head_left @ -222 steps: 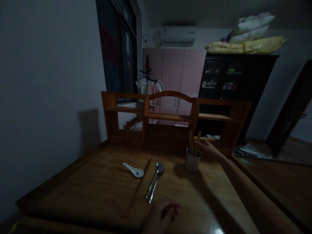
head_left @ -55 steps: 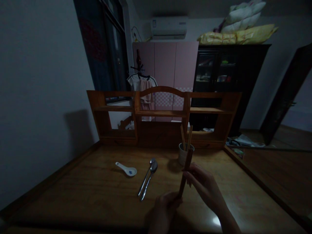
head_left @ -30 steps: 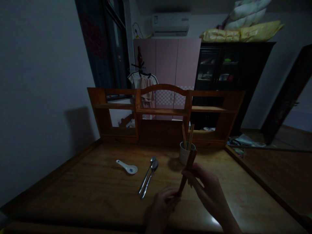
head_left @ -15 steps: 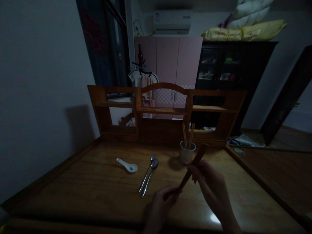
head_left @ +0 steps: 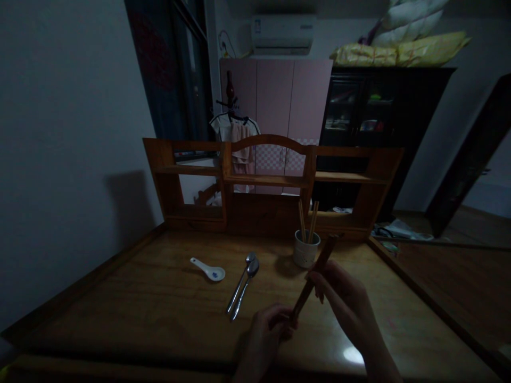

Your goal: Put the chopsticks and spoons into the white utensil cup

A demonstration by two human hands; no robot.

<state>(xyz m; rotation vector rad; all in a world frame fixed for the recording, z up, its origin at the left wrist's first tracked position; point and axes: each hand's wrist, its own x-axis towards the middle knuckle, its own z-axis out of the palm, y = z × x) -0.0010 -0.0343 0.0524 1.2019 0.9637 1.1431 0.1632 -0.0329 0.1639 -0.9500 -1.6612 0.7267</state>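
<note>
While my left hand (head_left: 265, 332) is wrapped around the lower end of the dark brown chopsticks (head_left: 305, 293), my right hand (head_left: 347, 298) pinches them higher up between thumb and fingers. They slant above the wooden table (head_left: 159, 298), upper end leaning away and to the right; bundled close together, their number cannot be told. Beyond my left hand, two metal spoons (head_left: 241, 293) lie side by side on the table, bowls away from me, handles toward me. To their left rests a white porcelain spoon (head_left: 209, 270) with a blue mark in its bowl. Farther back, just beyond the held chopsticks, stands an upright pale cup (head_left: 305, 255) containing lighter chopsticks (head_left: 313, 221), which lean in two groups. A wooden shelf unit (head_left: 267, 181) with an arched centre borders the table's far edge. Behind it are hanging garments (head_left: 241, 139), a pink wardrobe (head_left: 275, 106), a dark cabinet (head_left: 415, 117) topped with yellow bags (head_left: 431, 50) and, high up, a white air conditioner (head_left: 282, 34).
</note>
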